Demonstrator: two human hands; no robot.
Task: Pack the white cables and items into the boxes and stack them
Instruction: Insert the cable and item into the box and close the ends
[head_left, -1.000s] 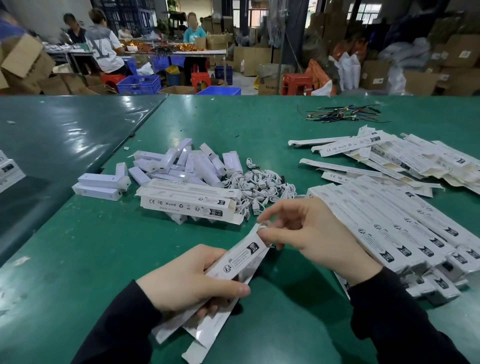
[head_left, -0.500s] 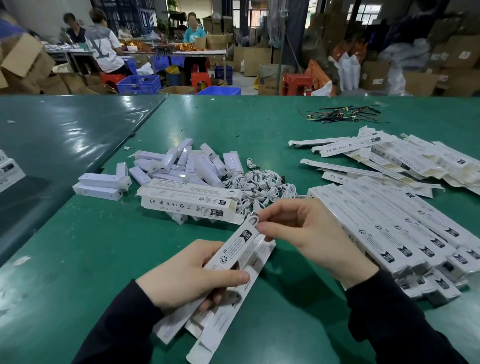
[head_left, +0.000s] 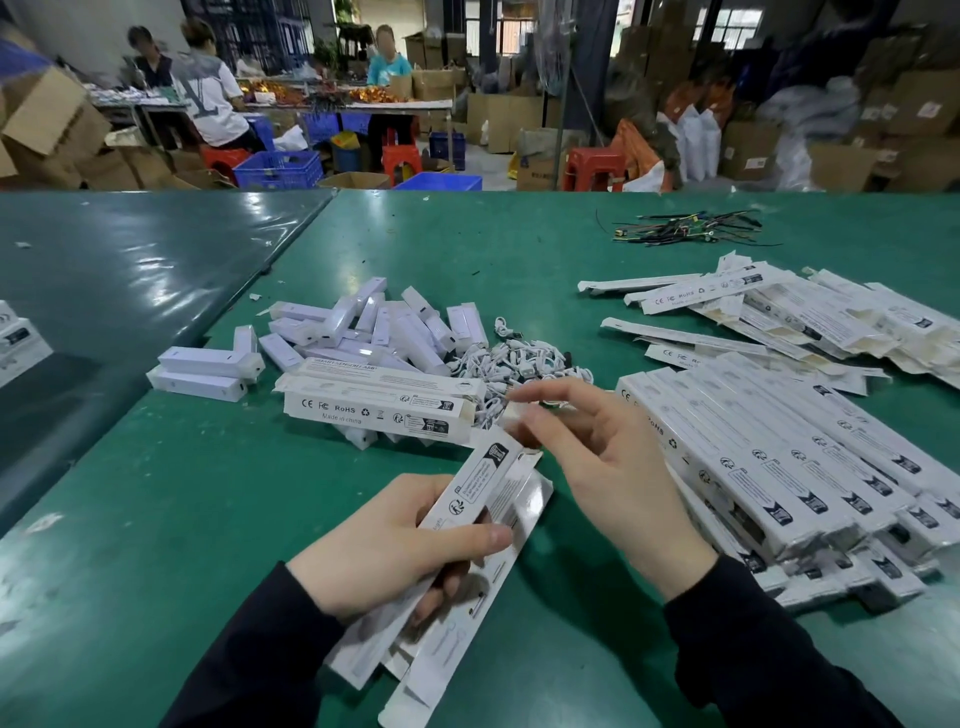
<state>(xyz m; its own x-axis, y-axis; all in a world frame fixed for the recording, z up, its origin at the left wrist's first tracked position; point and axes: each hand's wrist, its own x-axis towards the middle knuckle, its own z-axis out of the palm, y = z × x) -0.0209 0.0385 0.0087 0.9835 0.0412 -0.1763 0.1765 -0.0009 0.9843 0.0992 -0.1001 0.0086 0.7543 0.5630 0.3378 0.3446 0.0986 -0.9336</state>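
Note:
My left hand (head_left: 395, 540) grips a long white box (head_left: 467, 499) slanted over the green table (head_left: 156, 519), with a few flat boxes under it. My right hand (head_left: 602, 467) hovers just past the box's upper end, fingers apart and blurred, their tips near the heap of coiled white cables (head_left: 519, 361). Behind the cables lies a pile of white rectangular items (head_left: 363, 327). Two long boxes (head_left: 374, 405) lie in front of that pile. A stack of packed boxes (head_left: 779, 467) sits to the right.
Flat unfolded boxes (head_left: 789, 312) spread across the back right, with a bundle of dark wires (head_left: 685, 231) beyond them. Two white items (head_left: 202, 369) lie at the left by the seam to a second table. People work at far benches among cartons and crates.
My right hand let go of the box's top end and rose toward the cable heap. My left hand pulled the box slightly nearer and more upright.

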